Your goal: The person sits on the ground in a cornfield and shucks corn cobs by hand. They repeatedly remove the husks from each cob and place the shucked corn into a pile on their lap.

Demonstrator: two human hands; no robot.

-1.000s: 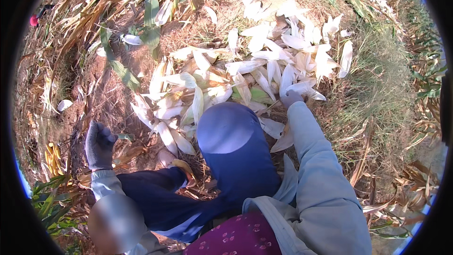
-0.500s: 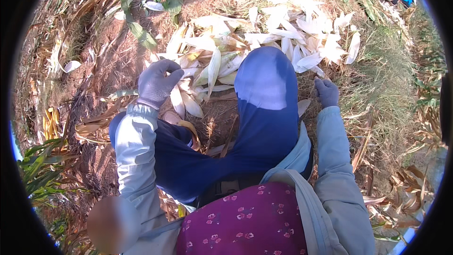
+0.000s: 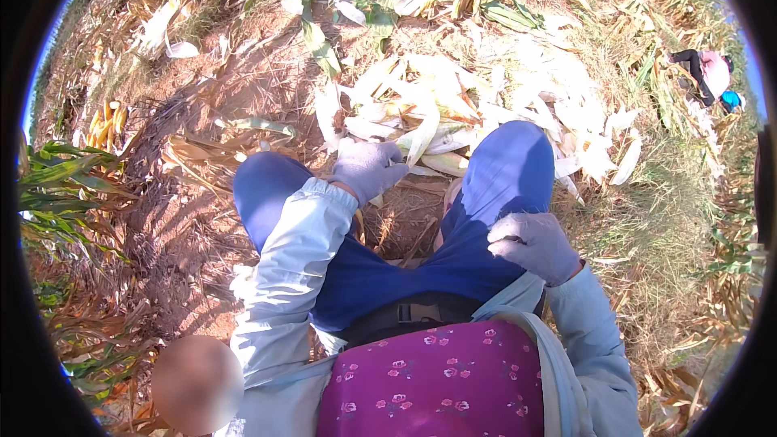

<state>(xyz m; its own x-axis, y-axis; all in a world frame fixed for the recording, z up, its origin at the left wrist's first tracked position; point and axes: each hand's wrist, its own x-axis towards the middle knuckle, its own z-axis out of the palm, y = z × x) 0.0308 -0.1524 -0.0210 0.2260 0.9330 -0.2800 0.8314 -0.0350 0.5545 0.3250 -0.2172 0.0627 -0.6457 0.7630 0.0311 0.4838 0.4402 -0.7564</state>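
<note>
My left hand (image 3: 367,168), in a grey glove, hangs above my left knee at the near side of a heap of corn in pale husks (image 3: 445,89). Its thumb stands apart from the bent fingers, and nothing shows between them. My right hand (image 3: 534,249), gloved too, is over my right thigh with its fingers curled in. A small dark spot shows at those fingers, too small to name. A long pale husk leaf (image 3: 423,133) lies on the heap just beyond my left hand.
Yellow ears of corn (image 3: 107,125) lie at the far left near green corn leaves (image 3: 65,178). Dry stalks (image 3: 202,154) and dry grass (image 3: 664,194) cover the ground around me. Another person in a pink top (image 3: 714,73) is at the far right.
My left hand has moved right and nearer the middle. My right hand has come in from beside the heap to above my right thigh. The view has shifted, and my knees are wider apart.
</note>
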